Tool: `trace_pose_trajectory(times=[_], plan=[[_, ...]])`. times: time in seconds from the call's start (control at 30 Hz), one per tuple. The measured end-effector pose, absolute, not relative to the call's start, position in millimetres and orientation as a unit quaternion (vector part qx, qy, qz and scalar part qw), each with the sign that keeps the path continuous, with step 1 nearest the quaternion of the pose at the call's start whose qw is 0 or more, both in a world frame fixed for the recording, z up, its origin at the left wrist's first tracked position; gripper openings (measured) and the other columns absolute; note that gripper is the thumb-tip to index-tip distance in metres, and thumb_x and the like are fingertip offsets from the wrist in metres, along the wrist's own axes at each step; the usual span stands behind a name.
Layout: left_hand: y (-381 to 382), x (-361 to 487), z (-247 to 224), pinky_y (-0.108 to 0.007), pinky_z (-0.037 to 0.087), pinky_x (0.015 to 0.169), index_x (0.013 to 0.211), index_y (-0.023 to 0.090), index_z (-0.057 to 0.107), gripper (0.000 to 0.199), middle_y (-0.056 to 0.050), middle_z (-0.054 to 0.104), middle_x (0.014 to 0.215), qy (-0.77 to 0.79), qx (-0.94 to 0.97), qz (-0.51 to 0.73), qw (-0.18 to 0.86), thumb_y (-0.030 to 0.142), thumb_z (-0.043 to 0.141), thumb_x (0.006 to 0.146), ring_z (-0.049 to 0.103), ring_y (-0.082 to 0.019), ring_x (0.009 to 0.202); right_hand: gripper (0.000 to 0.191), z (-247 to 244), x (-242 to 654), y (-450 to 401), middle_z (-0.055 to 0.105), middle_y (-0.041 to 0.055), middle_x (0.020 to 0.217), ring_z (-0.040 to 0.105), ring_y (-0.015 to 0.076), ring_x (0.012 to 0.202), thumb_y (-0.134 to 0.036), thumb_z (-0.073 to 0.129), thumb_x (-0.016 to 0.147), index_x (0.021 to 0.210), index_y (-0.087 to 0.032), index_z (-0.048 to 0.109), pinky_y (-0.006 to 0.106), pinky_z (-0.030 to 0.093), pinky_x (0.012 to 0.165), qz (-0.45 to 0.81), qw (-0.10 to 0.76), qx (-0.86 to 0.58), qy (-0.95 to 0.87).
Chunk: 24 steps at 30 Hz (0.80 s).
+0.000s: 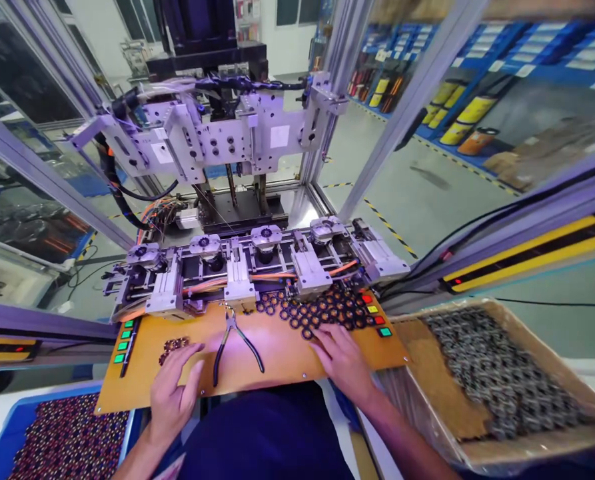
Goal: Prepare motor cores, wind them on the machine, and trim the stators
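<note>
My left hand (173,393) is just above the front left of an orange-brown work board (282,363), thumb and fingers apart, with nothing visible in it. Right by its fingertips lies a small cluster of dark red and copper-coloured parts (174,345). My right hand (344,363) is over the board's right side, fingers stretched out. Its fingertips are at the near edge of a group of black ring-shaped parts (322,310); whether they touch a ring (307,332), I cannot tell. Between my hands lies a pair of pliers (232,327), its dark handles spread towards me.
Behind the board runs a metal fixture row (242,267) with several round holders, below a machine head (217,140). Green buttons (122,346) are at left; coloured buttons (378,320) at right. A blue bin (72,433) and a lined box (507,373), both filled with parts, flank me.
</note>
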<state>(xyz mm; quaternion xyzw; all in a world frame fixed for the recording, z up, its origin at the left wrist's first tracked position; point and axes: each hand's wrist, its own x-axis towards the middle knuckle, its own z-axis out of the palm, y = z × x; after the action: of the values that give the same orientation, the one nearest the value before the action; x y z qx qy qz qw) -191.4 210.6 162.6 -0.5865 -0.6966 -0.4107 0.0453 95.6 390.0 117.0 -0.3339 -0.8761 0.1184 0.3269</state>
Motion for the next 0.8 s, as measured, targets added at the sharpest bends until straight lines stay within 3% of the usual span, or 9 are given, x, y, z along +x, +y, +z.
trace_pose_trajectory(times=[0.13,0.27,0.33,0.43,0.53,0.67,0.8], plan=[[232,-179,175,-0.031,0.058,0.081,0.103,0.018,0.068,0.017,-0.007,0.077,0.093,-0.675,-0.614,-0.410,-0.015,0.019,0.061,0.088,0.073,-0.020,0.085,0.022,109,92,391,0.066,0.0143,0.107,0.063,0.0354,0.097,-0.015,0.053,0.089,0.095,-0.023,0.073,0.056,0.057,0.080,0.153,0.298,-0.350,-0.875],[242,-175,191,-0.028,0.059,0.075,0.096,0.017,0.071,0.014,-0.007,0.077,0.088,-0.673,-0.616,-0.404,-0.067,0.022,0.060,0.089,0.074,-0.019,0.080,0.025,118,85,388,0.062,0.0125,0.127,0.056,0.0380,0.118,-0.012,0.050,0.090,0.086,-0.023,0.072,0.063,0.050,0.092,0.198,0.312,-0.333,-0.867],[247,-171,203,-0.027,0.059,0.074,0.094,0.018,0.073,0.013,-0.007,0.078,0.087,-0.668,-0.621,-0.393,-0.118,0.024,0.063,0.088,0.074,-0.019,0.079,0.023,135,77,379,0.061,0.0123,0.128,0.056,0.0345,0.119,-0.014,0.050,0.092,0.088,-0.023,0.071,0.058,0.052,0.094,0.225,0.329,-0.315,-0.861],[258,-159,225,-0.029,0.058,0.080,0.101,0.018,0.074,0.020,-0.008,0.078,0.095,-0.615,-0.613,-0.394,-0.301,0.027,0.068,0.085,0.073,-0.020,0.085,0.016,173,58,359,0.058,0.0102,0.131,0.062,0.0262,0.110,-0.018,0.055,0.093,0.096,-0.025,0.069,0.044,0.058,0.089,0.321,0.372,-0.273,-0.827],[265,-149,239,-0.030,0.058,0.081,0.111,0.016,0.073,0.033,-0.009,0.077,0.101,-0.539,-0.547,-0.459,-0.447,0.031,0.073,0.081,0.072,-0.020,0.088,0.020,207,35,341,0.059,0.0051,0.130,0.066,0.0221,0.101,-0.015,0.060,0.091,0.098,-0.031,0.069,0.039,0.060,0.087,0.463,0.418,-0.214,-0.752],[260,-148,243,-0.027,0.058,0.071,0.107,0.015,0.074,0.033,-0.008,0.079,0.091,-0.550,-0.497,-0.521,-0.423,0.035,0.072,0.082,0.072,-0.018,0.076,0.024,221,14,336,0.061,0.0046,0.128,0.063,0.0253,0.112,-0.016,0.060,0.091,0.101,-0.036,0.071,0.044,0.057,0.094,0.535,0.409,-0.172,-0.719],[255,-153,242,-0.031,0.058,0.076,0.110,0.017,0.074,0.030,-0.010,0.078,0.098,-0.583,-0.550,-0.506,-0.317,0.031,0.071,0.083,0.072,-0.019,0.083,0.016,217,3,339,0.063,0.0086,0.126,0.060,0.0287,0.118,-0.026,0.058,0.094,0.099,-0.032,0.072,0.049,0.053,0.099,0.573,0.368,-0.168,-0.713]])
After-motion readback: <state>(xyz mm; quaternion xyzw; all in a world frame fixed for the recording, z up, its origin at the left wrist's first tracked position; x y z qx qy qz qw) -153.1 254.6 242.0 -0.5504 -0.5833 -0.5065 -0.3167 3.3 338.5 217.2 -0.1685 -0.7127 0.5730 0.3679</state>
